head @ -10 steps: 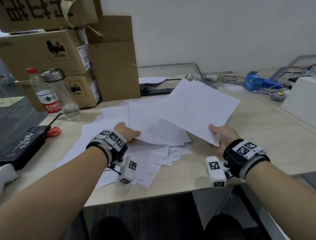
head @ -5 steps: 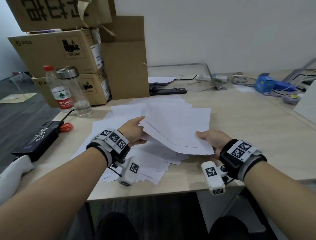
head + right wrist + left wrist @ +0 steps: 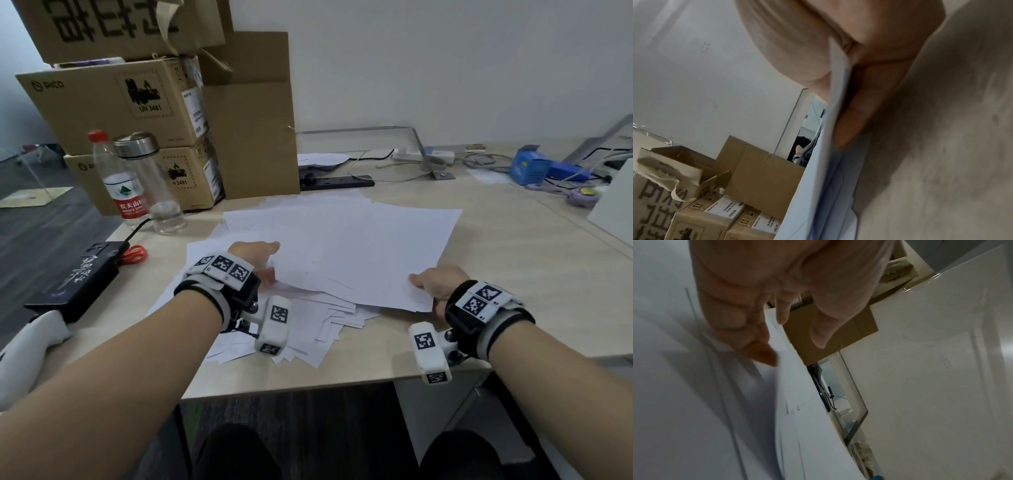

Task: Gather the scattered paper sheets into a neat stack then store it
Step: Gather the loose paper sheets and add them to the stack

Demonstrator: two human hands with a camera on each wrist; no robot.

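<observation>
Several white paper sheets (image 3: 308,325) lie scattered in a loose pile on the light wooden desk (image 3: 531,274). A bundle of sheets (image 3: 342,246) rests nearly flat on top of that pile. My right hand (image 3: 435,284) pinches the bundle's near right corner; in the right wrist view the thumb (image 3: 797,56) sits above the sheets (image 3: 818,178) and the fingers (image 3: 859,105) below. My left hand (image 3: 255,257) holds the bundle's left edge, thumb over it. In the left wrist view its fingers (image 3: 760,350) lie against the sheet edge (image 3: 807,426).
Stacked cardboard boxes (image 3: 137,113) fill the back left, with a plastic water bottle (image 3: 116,178) and a glass bottle (image 3: 150,181) in front. A black box (image 3: 75,274) and red scissors (image 3: 135,255) lie left. Behind are a power strip (image 3: 335,181), cables and a blue box (image 3: 529,168).
The bundle swung from the raised right side down over the pile and now lies nearly flat. My left hand took its left edge, and the right hand kept its grip.
</observation>
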